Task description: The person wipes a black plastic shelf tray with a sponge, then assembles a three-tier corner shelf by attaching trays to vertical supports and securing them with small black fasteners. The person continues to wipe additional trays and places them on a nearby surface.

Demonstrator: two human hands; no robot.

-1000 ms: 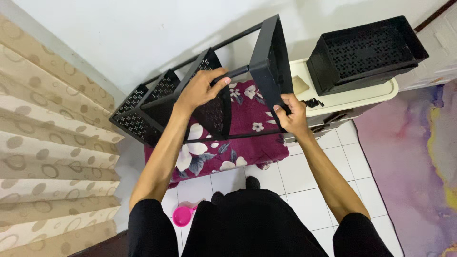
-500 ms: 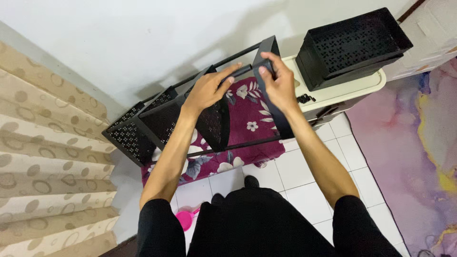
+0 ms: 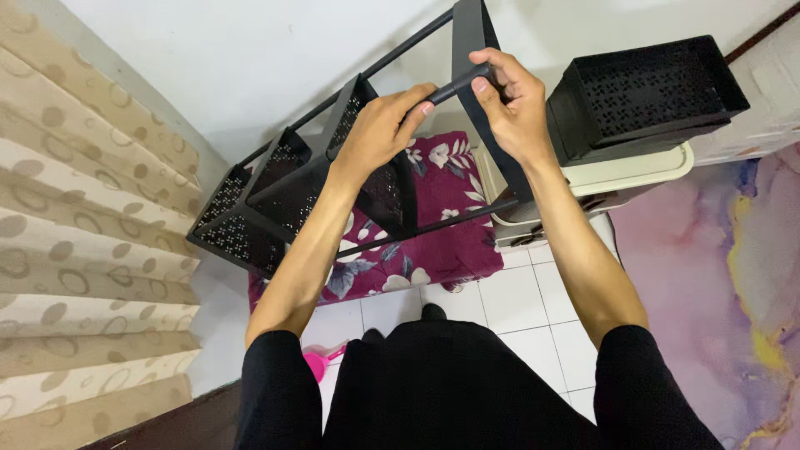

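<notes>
A black rack (image 3: 275, 187) of perforated shelf panels joined by thin rods stands tipped before me. Its end panel (image 3: 472, 33) rises at the top middle. My right hand (image 3: 510, 102) grips a short black rod (image 3: 454, 85) where it meets that end panel. My left hand (image 3: 379, 129) rests on the upper edge of a perforated shelf panel (image 3: 383, 187), with its fingertips touching the same rod. A long rod (image 3: 433, 223) runs along the lower side of the rack.
A black perforated basket (image 3: 646, 87) sits on a cream plastic cabinet (image 3: 633, 171) at the right. A maroon floral cloth (image 3: 433, 250) lies under the rack. Beige patterned curtain (image 3: 75, 250) hangs at left, a pink object (image 3: 317, 365) lies on the white tiles, and a purple rug (image 3: 717, 275) is at right.
My right hand has left the rack's lower end and come up to the top rod. My left hand moved up beside it. The rack has shifted a little in view.
</notes>
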